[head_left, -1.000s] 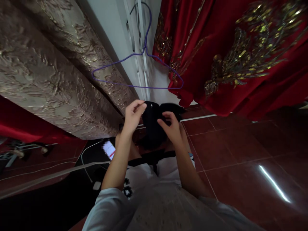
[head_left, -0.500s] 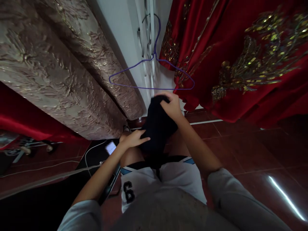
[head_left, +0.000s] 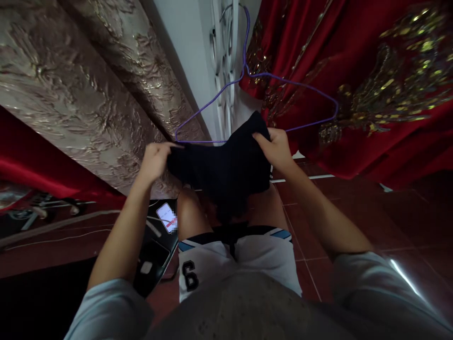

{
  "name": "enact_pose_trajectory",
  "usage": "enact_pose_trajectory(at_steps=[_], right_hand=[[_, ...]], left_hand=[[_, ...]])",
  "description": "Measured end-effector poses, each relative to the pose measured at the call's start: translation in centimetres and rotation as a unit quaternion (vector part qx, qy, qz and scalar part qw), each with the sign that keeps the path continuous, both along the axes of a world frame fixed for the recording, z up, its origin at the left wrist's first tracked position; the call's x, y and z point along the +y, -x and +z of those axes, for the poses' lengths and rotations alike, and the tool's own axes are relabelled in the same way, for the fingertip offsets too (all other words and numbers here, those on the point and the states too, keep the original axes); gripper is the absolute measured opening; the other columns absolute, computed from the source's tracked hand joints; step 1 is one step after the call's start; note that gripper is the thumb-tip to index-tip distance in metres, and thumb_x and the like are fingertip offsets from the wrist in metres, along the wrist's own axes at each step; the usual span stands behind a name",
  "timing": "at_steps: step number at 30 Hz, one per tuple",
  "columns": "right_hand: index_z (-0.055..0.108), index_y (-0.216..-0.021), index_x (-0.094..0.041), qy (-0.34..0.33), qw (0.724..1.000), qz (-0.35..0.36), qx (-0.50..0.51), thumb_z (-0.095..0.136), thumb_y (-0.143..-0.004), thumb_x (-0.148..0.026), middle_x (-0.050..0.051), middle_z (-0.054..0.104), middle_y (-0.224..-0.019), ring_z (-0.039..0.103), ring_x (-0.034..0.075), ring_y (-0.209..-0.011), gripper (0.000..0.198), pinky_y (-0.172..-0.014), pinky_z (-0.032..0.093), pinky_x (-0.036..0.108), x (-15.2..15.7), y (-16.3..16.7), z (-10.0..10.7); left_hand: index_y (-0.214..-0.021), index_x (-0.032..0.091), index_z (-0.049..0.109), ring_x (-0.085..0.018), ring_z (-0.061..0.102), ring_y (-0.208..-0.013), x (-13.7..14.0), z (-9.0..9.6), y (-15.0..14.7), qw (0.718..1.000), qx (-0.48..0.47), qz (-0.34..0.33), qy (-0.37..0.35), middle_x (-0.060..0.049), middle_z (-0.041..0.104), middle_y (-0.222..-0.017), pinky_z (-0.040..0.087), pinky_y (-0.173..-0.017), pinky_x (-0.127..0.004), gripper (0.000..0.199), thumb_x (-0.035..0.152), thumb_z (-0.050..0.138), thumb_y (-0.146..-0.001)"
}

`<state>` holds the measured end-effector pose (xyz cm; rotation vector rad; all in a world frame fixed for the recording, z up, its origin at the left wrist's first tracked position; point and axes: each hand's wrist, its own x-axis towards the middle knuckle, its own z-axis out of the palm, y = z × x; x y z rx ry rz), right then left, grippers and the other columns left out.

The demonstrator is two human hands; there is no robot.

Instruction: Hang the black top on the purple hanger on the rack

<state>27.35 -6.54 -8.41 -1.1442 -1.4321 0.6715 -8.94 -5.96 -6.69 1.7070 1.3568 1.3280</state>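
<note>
A dark navy piece of clothing [head_left: 226, 165] hangs stretched between my two hands, above my knees. Its exact kind does not show. My left hand [head_left: 157, 158] is closed on its left upper edge, and my right hand [head_left: 278, 144] pinches the upper right part, thumb on top. Just beyond the cloth is a purple wire hanger [head_left: 212, 100], hung by its hook from white metalwork. The cloth covers part of the hanger's bottom bar; whether they touch I cannot tell.
Red sequined cloth [head_left: 354, 141] hangs on the right, and a thick textured beige curtain [head_left: 106, 94] on the left. A lit phone [head_left: 166, 218] lies on a black surface by my left knee. Cables run across the lower left. Reddish tiles [head_left: 311, 226] cover the floor.
My left hand has moved up and left and taken hold of the cloth's edge. My right hand has shifted right, so the cloth is spread wider. The hanger appears larger and tilted.
</note>
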Motion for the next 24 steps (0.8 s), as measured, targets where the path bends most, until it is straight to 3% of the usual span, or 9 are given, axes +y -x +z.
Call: enact_pose_trajectory(at_steps=[3,6,9,12,16,19,21,24], right_hand=[[0.043,-0.059,-0.020,0.010,1.000,0.006,-0.009,0.065,-0.086,-0.035,-0.003,0.038,-0.059,0.035,0.009,-0.055,0.038,-0.050,0.023,0.026,-1.1,0.2,0.5],[0.042,-0.060,-0.020,-0.002,1.000,0.023,-0.017,0.062,-0.088,-0.035,-0.003,0.038,-0.060,0.035,0.010,-0.057,0.038,-0.052,0.025,0.026,-1.9,0.8,0.2],[0.045,-0.063,-0.019,-0.026,0.999,0.025,-0.041,0.059,-0.091,-0.035,-0.002,0.040,-0.062,0.038,0.011,-0.060,0.034,-0.056,0.027,0.026,-2.7,1.4,0.0],[0.047,-0.066,-0.020,-0.041,0.996,0.013,-0.074,0.057,-0.093,-0.034,-0.002,0.044,-0.064,0.042,0.012,-0.062,0.032,-0.058,0.029,0.027,-3.3,1.1,0.3],[0.049,-0.067,-0.020,-0.041,0.994,-0.022,-0.099,0.059,-0.093,-0.035,-0.002,0.048,-0.063,0.043,0.013,-0.061,0.032,-0.058,0.031,0.028,-3.2,-0.1,0.6],[0.053,-0.069,-0.020,-0.037,0.995,-0.019,-0.088,0.060,-0.093,-0.035,-0.001,0.051,-0.064,0.045,0.013,-0.062,0.030,-0.059,0.034,0.028,-2.9,-0.4,0.4],[0.053,-0.069,-0.020,-0.037,0.996,-0.008,-0.085,0.060,-0.093,-0.035,-0.001,0.050,-0.065,0.045,0.013,-0.063,0.030,-0.059,0.034,0.028,-2.8,0.1,0.1],[0.052,-0.068,-0.020,-0.041,0.996,0.003,-0.081,0.059,-0.093,-0.035,-0.001,0.051,-0.065,0.046,0.013,-0.063,0.030,-0.060,0.034,0.028,-2.7,1.4,-0.4]], left_hand=[[-0.084,0.019,0.077,-0.025,0.069,-0.106,1.8,4.3,-2.2,0.990,0.073,-0.062,-0.101,-0.004,0.077,-0.102,0.051,-0.103,-0.041,0.029,0.017,0.048,-0.087],[-0.085,0.015,0.072,-0.027,0.064,-0.122,3.5,6.4,-4.7,0.975,0.137,-0.071,-0.160,-0.005,0.073,-0.113,0.045,-0.112,-0.047,0.022,0.018,0.051,-0.092],[-0.086,0.015,0.068,-0.028,0.060,-0.128,4.7,6.0,-6.8,0.960,0.177,-0.085,-0.200,-0.008,0.071,-0.112,0.042,-0.115,-0.048,0.019,0.012,0.049,-0.091],[-0.092,0.016,0.069,-0.030,0.058,-0.129,4.9,4.8,-6.9,0.949,0.207,-0.078,-0.223,-0.010,0.067,-0.113,0.042,-0.114,-0.050,0.018,0.011,0.052,-0.089],[-0.097,0.019,0.073,-0.029,0.059,-0.122,4.6,3.2,-3.1,0.946,0.245,-0.037,-0.208,-0.009,0.067,-0.117,0.044,-0.111,-0.048,0.021,0.015,0.055,-0.089],[-0.100,0.018,0.074,-0.021,0.065,-0.091,4.2,2.3,0.2,0.953,0.276,-0.070,-0.102,-0.004,0.072,-0.093,0.051,-0.100,-0.041,0.020,0.020,0.055,-0.093],[-0.100,0.016,0.074,-0.017,0.065,-0.080,3.8,2.1,1.2,0.957,0.273,-0.069,-0.067,-0.002,0.073,-0.086,0.052,-0.094,-0.036,0.021,0.022,0.054,-0.095],[-0.103,0.018,0.075,-0.017,0.067,-0.089,3.5,2.7,0.3,0.966,0.225,-0.003,-0.130,-0.002,0.076,-0.097,0.051,-0.089,-0.034,0.024,0.020,0.051,-0.097]])
